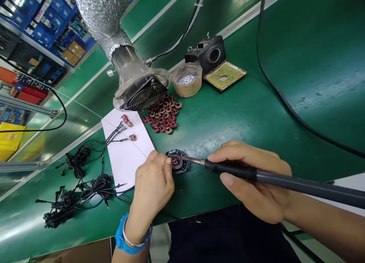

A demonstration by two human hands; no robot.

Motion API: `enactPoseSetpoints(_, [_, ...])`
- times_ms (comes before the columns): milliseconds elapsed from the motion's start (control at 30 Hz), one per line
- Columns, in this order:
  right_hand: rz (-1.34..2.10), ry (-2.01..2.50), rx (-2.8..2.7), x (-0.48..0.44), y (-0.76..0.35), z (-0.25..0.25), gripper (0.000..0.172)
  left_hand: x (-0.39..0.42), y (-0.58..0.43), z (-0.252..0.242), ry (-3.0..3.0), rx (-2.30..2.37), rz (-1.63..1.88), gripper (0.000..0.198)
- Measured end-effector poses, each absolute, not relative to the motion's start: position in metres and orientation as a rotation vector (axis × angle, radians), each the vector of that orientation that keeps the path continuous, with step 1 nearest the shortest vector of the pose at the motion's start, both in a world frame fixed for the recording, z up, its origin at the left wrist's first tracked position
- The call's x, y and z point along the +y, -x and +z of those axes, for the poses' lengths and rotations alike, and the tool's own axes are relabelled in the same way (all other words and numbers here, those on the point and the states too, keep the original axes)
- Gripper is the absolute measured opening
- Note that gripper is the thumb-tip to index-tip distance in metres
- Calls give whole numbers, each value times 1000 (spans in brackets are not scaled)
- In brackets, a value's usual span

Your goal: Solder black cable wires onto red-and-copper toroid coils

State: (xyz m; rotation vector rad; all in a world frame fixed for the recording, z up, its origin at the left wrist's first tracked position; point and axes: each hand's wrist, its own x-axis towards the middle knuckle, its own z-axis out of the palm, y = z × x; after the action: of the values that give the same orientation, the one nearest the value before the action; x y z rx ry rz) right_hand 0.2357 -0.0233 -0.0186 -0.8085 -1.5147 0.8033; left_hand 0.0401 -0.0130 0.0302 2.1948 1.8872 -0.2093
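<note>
Left hand (152, 183) pinches a copper-wound toroid coil (176, 162) on a dark ring holder (182, 168) atop a green bench mat (228, 118); right hand (251, 179) grips a soldering iron (230, 171), tip at the coil. 2 wired coils (127, 120) lie done on white paper (125, 160); a heap of loose coils (163, 116) remains.

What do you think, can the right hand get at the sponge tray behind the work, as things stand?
Probably yes: only green bench mat lies between the right hand and the sponge tray, though that hand holds a soldering iron.
</note>
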Motion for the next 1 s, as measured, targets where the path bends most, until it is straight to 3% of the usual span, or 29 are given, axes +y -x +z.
enactPoseSetpoints(467, [832,773,-1480,-23,-234,-21,25,-12,-39,28,-2178,1899,-217,32])
enactPoseSetpoints(1000, [724,801,-1457,-23,-232,-25,30,-20,-33,24,-2135,1799,50,25])
